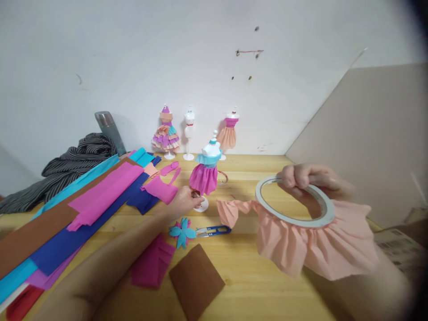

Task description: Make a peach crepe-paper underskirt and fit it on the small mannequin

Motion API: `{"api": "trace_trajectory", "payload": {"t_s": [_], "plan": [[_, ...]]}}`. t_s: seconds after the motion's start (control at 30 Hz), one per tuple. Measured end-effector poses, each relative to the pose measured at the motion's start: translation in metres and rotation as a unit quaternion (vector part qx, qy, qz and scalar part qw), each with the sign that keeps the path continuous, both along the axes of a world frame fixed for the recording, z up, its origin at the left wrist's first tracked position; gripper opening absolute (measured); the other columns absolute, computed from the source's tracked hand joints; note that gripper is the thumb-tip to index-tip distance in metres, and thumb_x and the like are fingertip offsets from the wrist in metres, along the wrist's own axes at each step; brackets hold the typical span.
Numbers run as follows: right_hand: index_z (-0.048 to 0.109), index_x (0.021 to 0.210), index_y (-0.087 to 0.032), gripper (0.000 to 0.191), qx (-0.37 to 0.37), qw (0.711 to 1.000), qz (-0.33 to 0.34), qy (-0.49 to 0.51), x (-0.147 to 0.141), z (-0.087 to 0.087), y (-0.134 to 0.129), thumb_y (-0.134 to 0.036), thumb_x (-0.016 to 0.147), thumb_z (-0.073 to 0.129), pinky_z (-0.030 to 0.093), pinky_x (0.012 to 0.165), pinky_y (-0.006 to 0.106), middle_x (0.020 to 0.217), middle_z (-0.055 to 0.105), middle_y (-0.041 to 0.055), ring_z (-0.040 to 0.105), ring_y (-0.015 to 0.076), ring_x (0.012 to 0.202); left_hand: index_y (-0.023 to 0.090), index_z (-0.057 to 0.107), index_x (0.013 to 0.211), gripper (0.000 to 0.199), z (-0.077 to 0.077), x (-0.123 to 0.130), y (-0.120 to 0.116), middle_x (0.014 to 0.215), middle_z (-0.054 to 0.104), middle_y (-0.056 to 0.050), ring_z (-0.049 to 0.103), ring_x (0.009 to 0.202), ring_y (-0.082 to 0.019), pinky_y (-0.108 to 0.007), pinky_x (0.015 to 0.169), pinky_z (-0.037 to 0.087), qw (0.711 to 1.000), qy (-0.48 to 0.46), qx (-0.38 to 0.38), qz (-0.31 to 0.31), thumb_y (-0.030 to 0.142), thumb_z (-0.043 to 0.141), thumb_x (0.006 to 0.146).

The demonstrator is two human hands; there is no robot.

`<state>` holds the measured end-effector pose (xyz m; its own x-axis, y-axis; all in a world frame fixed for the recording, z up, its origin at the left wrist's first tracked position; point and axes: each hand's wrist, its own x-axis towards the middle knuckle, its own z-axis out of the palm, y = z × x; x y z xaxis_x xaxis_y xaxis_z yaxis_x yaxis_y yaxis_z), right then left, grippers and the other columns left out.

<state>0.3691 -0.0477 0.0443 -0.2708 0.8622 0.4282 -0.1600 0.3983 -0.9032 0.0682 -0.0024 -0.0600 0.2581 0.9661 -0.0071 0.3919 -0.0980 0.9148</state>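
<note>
My left hand (185, 199) reaches across the table with its fingers closed at the white stand of a small dress form (211, 149), just above its round base. That form wears a turquoise paper top and a gathered magenta paper skirt (203, 179). Raised at the right, my right hand (309, 178) grips a roll of tape (261, 203) by its upper rim. A pleated strip of peach crepe paper (284, 249) hangs along the roll's lower edge, its twisted end trailing left. Whether the strip is stuck to the tape or pinched elsewhere I cannot tell.
Blue thread snips (217, 230) lie beside a turquoise paper flower (182, 232). A brown paper square (197, 281) is nearest me. Coloured crepe sheets (107, 189), a striped cloth (80, 156) and a flask (110, 129) occupy the left. More dress forms (166, 133) line the wall.
</note>
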Motion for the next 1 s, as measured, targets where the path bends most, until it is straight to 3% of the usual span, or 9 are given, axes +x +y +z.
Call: {"api": "trace_trajectory", "payload": {"t_s": [0.13, 0.33, 0.57, 0.67, 0.73, 0.77, 0.8, 0.9, 1.0], "plan": [[0.068, 0.055, -0.023, 0.016, -0.011, 1.0, 0.011, 0.0, 0.0, -0.001, 0.002, -0.033, 0.066, 0.072, 0.031, 0.042, 0.03, 0.06, 0.058, 0.0055, 0.046, 0.0158, 0.049, 0.015, 0.058, 0.058, 0.015, -0.003, -0.004, 0.003, 0.048, 0.056, 0.002, 0.054, 0.045, -0.012, -0.022, 0.046, 0.038, 0.999, 0.033, 0.015, 0.017, 0.019, 0.065, 0.071], [0.068, 0.055, -0.024, 0.016, -0.03, 0.999, 0.011, 0.005, -0.006, 0.002, -0.001, -0.033, 0.069, 0.071, 0.031, 0.042, 0.027, 0.062, 0.058, 0.0027, 0.044, 0.0122, 0.046, 0.017, 0.056, 0.057, 0.016, 0.001, -0.005, -0.006, 0.053, 0.055, 0.002, 0.051, 0.053, -0.012, -0.023, 0.051, 0.034, 0.99, 0.106, 0.086, 0.034, 0.014, 0.058, 0.073], [0.069, 0.057, -0.022, 0.014, -0.023, 0.999, 0.044, 0.017, -0.005, -0.001, 0.005, -0.026, 0.071, 0.07, 0.032, 0.042, 0.026, 0.063, 0.061, 0.0025, 0.047, 0.0115, 0.047, 0.017, 0.049, 0.05, 0.024, 0.02, -0.009, -0.026, 0.054, 0.053, -0.003, 0.051, 0.054, -0.016, -0.027, 0.054, 0.033, 0.955, 0.269, 0.12, -0.037, 0.001, 0.052, 0.069], [0.069, 0.058, -0.021, 0.015, -0.01, 0.997, 0.07, 0.03, -0.005, -0.006, 0.009, -0.028, 0.071, 0.07, 0.033, 0.041, 0.026, 0.063, 0.061, 0.003, 0.047, 0.0114, 0.045, 0.016, 0.054, 0.053, 0.021, 0.032, -0.008, -0.045, 0.056, 0.055, -0.006, 0.055, 0.058, -0.019, -0.029, 0.058, 0.038, 0.932, 0.329, 0.119, -0.093, 0.008, 0.057, 0.073], [0.068, 0.06, -0.02, 0.016, -0.001, 0.996, 0.082, 0.045, -0.006, -0.01, 0.011, -0.029, 0.073, 0.069, 0.032, 0.041, 0.026, 0.064, 0.061, 0.0033, 0.045, 0.0105, 0.044, 0.015, 0.058, 0.054, 0.028, 0.043, -0.005, -0.06, 0.054, 0.056, -0.007, 0.057, 0.058, -0.021, -0.03, 0.058, 0.04, 0.918, 0.354, 0.118, -0.132, 0.022, 0.059, 0.08], [0.068, 0.061, -0.02, 0.016, 0.001, 0.995, 0.085, 0.054, -0.007, -0.011, 0.012, -0.029, 0.074, 0.068, 0.031, 0.041, 0.026, 0.065, 0.061, 0.0035, 0.044, 0.0102, 0.044, 0.014, 0.061, 0.056, 0.033, 0.049, -0.003, -0.067, 0.054, 0.057, -0.008, 0.058, 0.059, -0.022, -0.031, 0.057, 0.04, 0.906, 0.372, 0.119, -0.164, 0.03, 0.056, 0.084], [0.067, 0.061, -0.02, 0.017, 0.003, 0.994, 0.086, 0.063, -0.007, -0.013, 0.011, -0.028, 0.075, 0.068, 0.031, 0.042, 0.027, 0.065, 0.061, 0.0035, 0.044, 0.0101, 0.044, 0.013, 0.065, 0.06, 0.041, 0.056, -0.002, -0.074, 0.058, 0.061, -0.011, 0.06, 0.061, -0.024, -0.032, 0.057, 0.041, 0.869, 0.433, 0.123, -0.205, 0.038, 0.05, 0.089], [0.067, 0.06, -0.02, 0.017, 0.005, 0.993, 0.078, 0.091, -0.009, -0.014, 0.008, -0.028, 0.075, 0.067, 0.029, 0.043, 0.027, 0.063, 0.059, 0.0033, 0.043, 0.0104, 0.045, 0.011, 0.069, 0.071, 0.039, 0.08, -0.001, -0.09, 0.069, 0.067, -0.014, 0.061, 0.065, -0.025, -0.032, 0.058, 0.041, 0.848, 0.47, 0.108, -0.221, 0.044, 0.054, 0.087], [0.066, 0.06, -0.021, 0.018, -0.003, 0.992, 0.062, 0.109, -0.01, -0.012, 0.004, -0.028, 0.076, 0.067, 0.026, 0.043, 0.027, 0.061, 0.056, 0.0026, 0.039, 0.0102, 0.045, 0.014, 0.068, 0.079, 0.032, 0.096, -0.004, -0.099, 0.08, 0.068, -0.01, 0.061, 0.073, -0.022, -0.029, 0.063, 0.042, 0.886, 0.395, 0.111, -0.217, 0.046, 0.062, 0.082]]}}
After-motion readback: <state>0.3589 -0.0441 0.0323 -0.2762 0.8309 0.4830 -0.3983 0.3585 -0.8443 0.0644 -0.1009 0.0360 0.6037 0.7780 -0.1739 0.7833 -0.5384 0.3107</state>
